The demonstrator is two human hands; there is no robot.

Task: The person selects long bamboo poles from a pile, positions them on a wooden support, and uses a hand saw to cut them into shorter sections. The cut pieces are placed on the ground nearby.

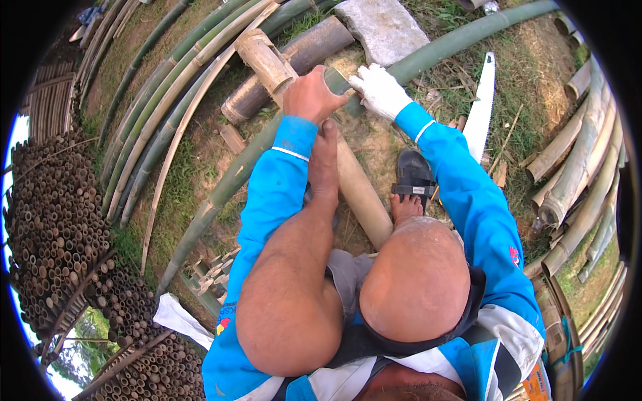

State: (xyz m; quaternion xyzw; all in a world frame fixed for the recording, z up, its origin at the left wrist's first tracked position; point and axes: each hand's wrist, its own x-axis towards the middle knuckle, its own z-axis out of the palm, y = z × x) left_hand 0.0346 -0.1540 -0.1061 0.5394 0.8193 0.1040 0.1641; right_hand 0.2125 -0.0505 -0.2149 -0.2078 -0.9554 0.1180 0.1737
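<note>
A long green bamboo pole slants across the ground from the lower left up to the far right. My bare left hand is closed round its middle, thumb pointing right. Just to the right, my right hand, in a white glove, grips the bamboo with bent fingers. Between the hands a pale cut edge shows; whether the pole is one piece there is hidden. Beneath it runs a tan bamboo length, passing between my feet. A hand saw with a pale blade lies right of my right forearm.
A thick brown bamboo log, a short tan bamboo piece and a grey stone slab lie beyond my hands. Long poles line the left, above stacked bamboo ends. More bamboo is piled at right.
</note>
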